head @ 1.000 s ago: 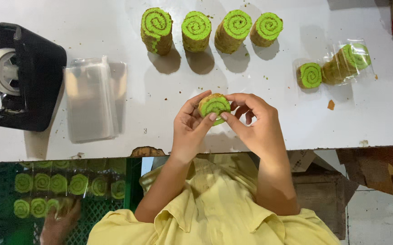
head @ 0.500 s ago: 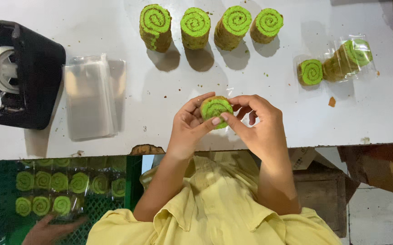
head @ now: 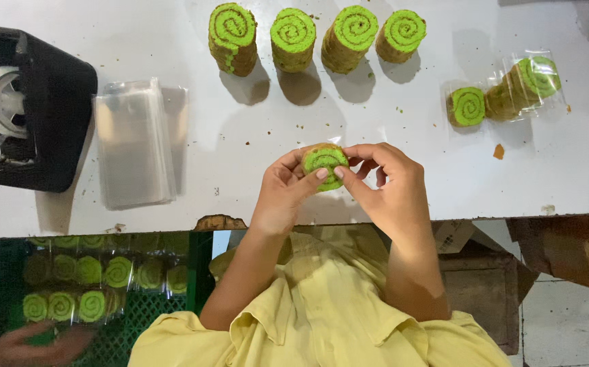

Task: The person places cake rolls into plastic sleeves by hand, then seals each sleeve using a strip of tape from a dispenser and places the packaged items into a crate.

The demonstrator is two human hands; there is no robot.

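Note:
My left hand (head: pixel 282 196) and my right hand (head: pixel 384 189) meet over the white table (head: pixel 192 149), close to its near edge. Together they grip a short stack of green swirl cookies (head: pixel 325 163), its spiral face turned up. The left thumb lies across that face and the right fingertips pinch its right side. A thin clear wrap seems to surround the stack, though this is hard to tell.
Several unwrapped cookie stacks (head: pixel 294 37) line the far side, with a bagged stack (head: pixel 505 95) at right. Clear bags (head: pixel 134 143) and a black tape dispenser (head: pixel 26 109) lie left. Below the table a green crate (head: pixel 138 312) holds packed cookies (head: pixel 77 289); another person's hand (head: pixel 26 343) reaches in.
My hands stay on the cookie stack with only small finger shifts. The other person's hand has moved left along the crate.

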